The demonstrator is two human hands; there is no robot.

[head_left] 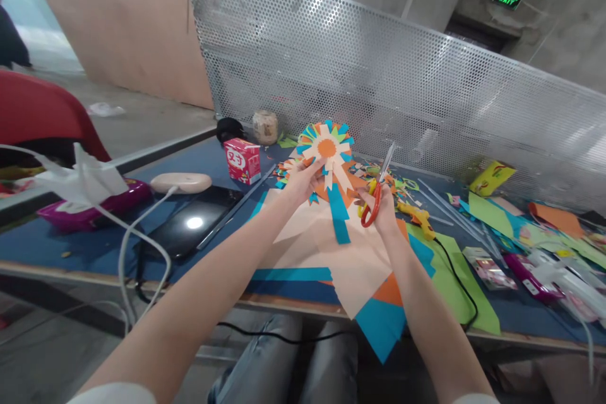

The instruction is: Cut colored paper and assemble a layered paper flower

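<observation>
My left hand [305, 180] pinches a layered paper flower [326, 148] with an orange centre and cream, blue and green petals, raised above the table. Cream strips hang from its lower side, and a blue paper strip [339, 214] shows just below. In my right hand [382, 205] are scissors [376, 192] with red and yellow handles, their blades pointing up and away from me. Whether the blades are parted is too small to tell. Under both hands lie large cream paper sheets [307, 240] over blue and orange ones, with colourful scraps behind.
A yellow glue gun [419, 218] with a black cable lies on green paper at right. On the left are a black tablet [192, 221], a pink box [242, 161], a white power strip [180, 182] and a tissue pack [89, 202]. A perforated metal panel [360, 76] stands behind the table.
</observation>
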